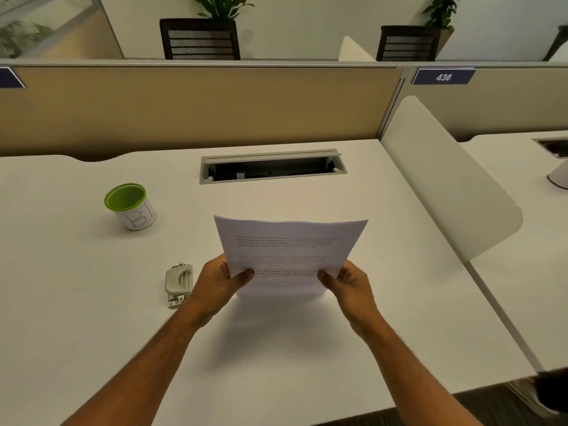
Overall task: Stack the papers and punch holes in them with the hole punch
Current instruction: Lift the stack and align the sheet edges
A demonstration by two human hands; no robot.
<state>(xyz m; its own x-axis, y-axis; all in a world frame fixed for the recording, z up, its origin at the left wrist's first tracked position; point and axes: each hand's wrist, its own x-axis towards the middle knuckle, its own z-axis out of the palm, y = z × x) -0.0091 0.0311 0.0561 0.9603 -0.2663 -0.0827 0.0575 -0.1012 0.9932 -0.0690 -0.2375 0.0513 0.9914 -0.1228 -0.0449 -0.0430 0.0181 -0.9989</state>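
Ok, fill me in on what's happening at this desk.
A person is holding a stack of printed papers upright over the white desk, the left hand and the right hand each gripping a lower corner, as if squaring the sheets up. The hole punch lies untouched on the desk just left of the left hand, so no punching has started. A green-rimmed cup stands farther back on the left.

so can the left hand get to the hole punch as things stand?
Probably yes, once freed. The hole punch lies on the desk just left of the left hand, nothing between them, but that hand and the right hand hold the papers.
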